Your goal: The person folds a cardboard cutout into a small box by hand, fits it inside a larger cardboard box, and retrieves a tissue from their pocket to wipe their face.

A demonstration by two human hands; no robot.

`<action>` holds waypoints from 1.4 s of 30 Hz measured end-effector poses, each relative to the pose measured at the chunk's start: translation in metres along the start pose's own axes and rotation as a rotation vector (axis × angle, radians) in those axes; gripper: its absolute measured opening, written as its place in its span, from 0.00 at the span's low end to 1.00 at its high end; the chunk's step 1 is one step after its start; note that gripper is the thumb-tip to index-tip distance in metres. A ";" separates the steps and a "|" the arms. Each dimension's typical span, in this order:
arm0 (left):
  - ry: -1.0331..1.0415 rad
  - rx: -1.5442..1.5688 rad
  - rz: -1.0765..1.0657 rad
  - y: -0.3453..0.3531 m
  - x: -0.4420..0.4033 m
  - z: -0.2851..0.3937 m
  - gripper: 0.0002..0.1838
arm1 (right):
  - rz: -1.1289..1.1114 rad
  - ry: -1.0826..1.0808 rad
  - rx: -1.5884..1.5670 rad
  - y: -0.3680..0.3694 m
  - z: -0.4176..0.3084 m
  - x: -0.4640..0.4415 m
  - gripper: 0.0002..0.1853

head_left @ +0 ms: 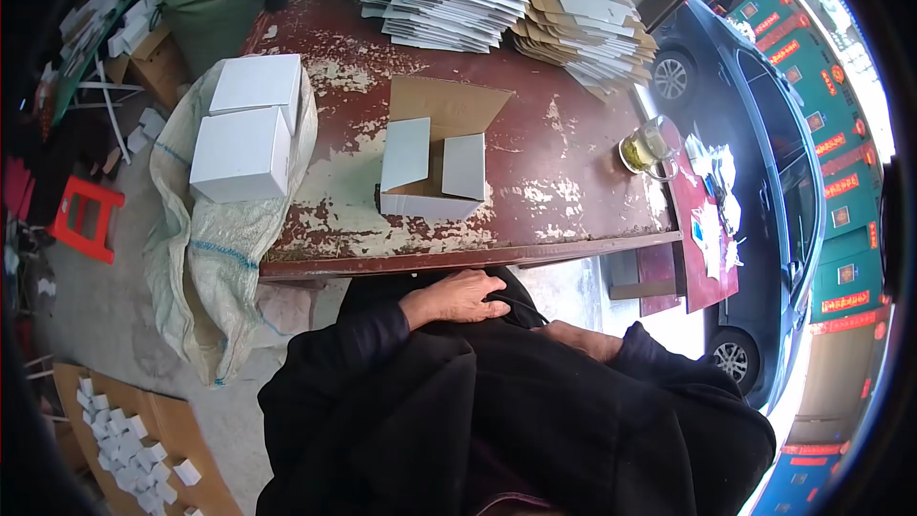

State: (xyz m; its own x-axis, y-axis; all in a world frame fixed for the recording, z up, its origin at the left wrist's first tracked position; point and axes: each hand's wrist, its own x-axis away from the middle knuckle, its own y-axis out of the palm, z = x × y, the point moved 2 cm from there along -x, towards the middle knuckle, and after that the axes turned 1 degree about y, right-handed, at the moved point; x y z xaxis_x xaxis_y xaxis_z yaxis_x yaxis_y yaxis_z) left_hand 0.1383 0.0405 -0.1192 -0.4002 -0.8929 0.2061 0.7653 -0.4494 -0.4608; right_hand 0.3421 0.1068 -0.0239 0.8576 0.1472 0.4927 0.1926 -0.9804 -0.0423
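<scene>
Both of my hands rest low at my lap, against the dark clothing, just in front of the table edge. My left hand point(460, 297) is closed, its thumb and fingers curled around a thin black cord point(523, 304). The cord runs toward my right hand point(580, 339), whose fingers are mostly hidden by the dark cloth. On the table ahead stands an open white carton point(411, 158) with brown inner walls and its flaps up. Neither hand touches it.
The worn red table point(535, 201) carries stacks of flattened cartons point(444, 0) and a glass mug point(650, 146). Two closed white boxes point(239, 158) sit on a woven sack point(186, 258) at left. A red stool point(88, 220) and small white boxes point(124, 449) are on the floor side.
</scene>
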 end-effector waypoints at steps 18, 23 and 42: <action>0.071 0.003 -0.038 0.000 -0.010 0.005 0.22 | 0.602 0.009 0.307 0.003 0.034 -0.005 0.11; 0.204 0.042 0.179 0.001 -0.008 0.004 0.10 | 0.675 -0.033 0.375 0.003 0.031 0.003 0.16; 0.120 0.031 0.100 -0.017 0.019 0.045 0.05 | 0.680 -0.006 0.023 0.038 0.060 0.023 0.15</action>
State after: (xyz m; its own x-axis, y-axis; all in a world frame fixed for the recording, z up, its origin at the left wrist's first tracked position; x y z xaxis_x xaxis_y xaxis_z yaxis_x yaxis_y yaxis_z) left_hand 0.1402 0.0303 -0.0683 -0.3776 -0.9243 0.0551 0.8188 -0.3611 -0.4464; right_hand 0.3976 0.0805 -0.0663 0.7940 -0.5004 0.3452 -0.3808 -0.8520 -0.3592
